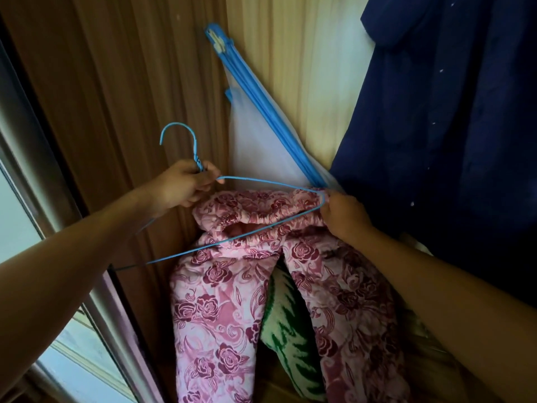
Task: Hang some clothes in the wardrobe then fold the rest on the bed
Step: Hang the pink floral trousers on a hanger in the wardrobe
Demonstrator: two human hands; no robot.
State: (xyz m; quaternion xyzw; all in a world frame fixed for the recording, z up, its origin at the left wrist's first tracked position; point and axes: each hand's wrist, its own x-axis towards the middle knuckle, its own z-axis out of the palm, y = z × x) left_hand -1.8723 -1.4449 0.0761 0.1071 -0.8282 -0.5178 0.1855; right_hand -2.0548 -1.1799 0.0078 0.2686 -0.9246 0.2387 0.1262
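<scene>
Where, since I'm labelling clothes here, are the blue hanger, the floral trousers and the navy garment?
blue hanger [198, 159]: head view, twisted neck below the hook.
floral trousers [215, 315]: head view, left-hand leg.
navy garment [450, 141]: head view, hanging front.

Dim, soft daylight enters from the washed-out pale glass pane [17, 222] at the left edge. The brown wooden wardrobe wall [116, 82] catches it, while the hanging navy-blue cloth garment [450, 126] on the right sinks into shadow. The grey metal door frame [37, 170] bows with wide-angle distortion. The thin blue wire hanger [261, 180] and the pink rose-print quilted trousers [218, 315] look slightly soft.
</scene>
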